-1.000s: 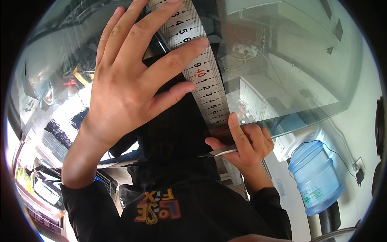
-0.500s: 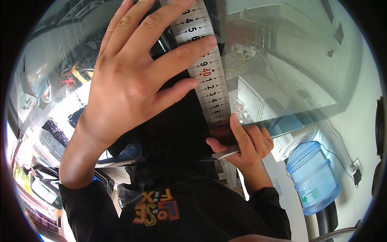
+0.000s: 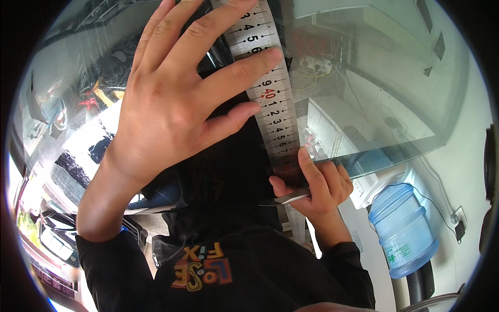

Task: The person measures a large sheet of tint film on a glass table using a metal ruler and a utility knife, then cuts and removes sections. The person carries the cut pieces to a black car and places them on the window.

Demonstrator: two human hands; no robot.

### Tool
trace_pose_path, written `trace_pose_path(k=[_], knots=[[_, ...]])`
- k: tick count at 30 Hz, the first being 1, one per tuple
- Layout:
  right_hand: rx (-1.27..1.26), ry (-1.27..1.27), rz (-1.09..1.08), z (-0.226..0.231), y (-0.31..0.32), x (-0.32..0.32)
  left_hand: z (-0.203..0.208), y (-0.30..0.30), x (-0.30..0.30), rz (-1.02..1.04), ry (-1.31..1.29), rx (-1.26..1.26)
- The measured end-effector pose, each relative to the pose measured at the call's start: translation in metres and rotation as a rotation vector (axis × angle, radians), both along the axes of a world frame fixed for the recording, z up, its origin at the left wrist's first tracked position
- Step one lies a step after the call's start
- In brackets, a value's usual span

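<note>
A long steel ruler slants across a large sheet of glass. My left hand lies over the ruler, fingers spread, with the fingertips and thumb resting on its face and left edge. At the ruler's near end, my right hand has its index fingertip against the right edge. The fingers below are closed around a slim white and grey utility knife, whose thin tip points left near the glass's front edge. Part of its handle is hidden in the palm. Dark film-like material shows left of the ruler.
A blue water bottle stands at the right, beside a wall with a socket and plug. The glass's front edge runs close to my black shirt. Small dark triangular pieces show at the far right. A vehicle is visible at left.
The ruler and my left hand have shifted slightly to the right. My right hand stays nearly in place, with the knife turned a little and showing more of its grey side.
</note>
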State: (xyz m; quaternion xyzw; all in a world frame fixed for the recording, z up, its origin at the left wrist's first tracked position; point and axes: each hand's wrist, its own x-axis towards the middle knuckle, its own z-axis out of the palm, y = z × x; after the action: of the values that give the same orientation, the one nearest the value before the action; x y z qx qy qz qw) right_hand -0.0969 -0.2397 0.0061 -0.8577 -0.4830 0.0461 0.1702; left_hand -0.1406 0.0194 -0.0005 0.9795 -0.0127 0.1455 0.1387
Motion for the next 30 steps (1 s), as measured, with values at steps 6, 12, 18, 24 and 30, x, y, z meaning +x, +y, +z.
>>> trace_pose_path(k=[6, 12, 18, 24, 30], knots=[[0.003, 0.024, 0.006, 0.0005, 0.0021, 0.0011, -0.0005, 0.0039, 0.0, 0.005, 0.006, -0.005], [0.099, -0.022, -0.003, -0.0078, 0.003, 0.0031, -0.0012, 0.0029, 0.0, 0.017, 0.007, -0.006], [0.092, 0.004, -0.003, -0.0058, 0.0044, 0.0032, -0.0014, 0.0045, 0.0004, 0.017, 0.008, -0.006], [0.106, -0.028, -0.003, -0.0081, 0.004, 0.0031, -0.0065, 0.0025, 0.0009, 0.022, 0.005, -0.025], [0.097, -0.018, 0.006, -0.0076, 0.0028, 0.004, -0.0049, 0.0027, -0.0004, 0.03, 0.004, -0.027]])
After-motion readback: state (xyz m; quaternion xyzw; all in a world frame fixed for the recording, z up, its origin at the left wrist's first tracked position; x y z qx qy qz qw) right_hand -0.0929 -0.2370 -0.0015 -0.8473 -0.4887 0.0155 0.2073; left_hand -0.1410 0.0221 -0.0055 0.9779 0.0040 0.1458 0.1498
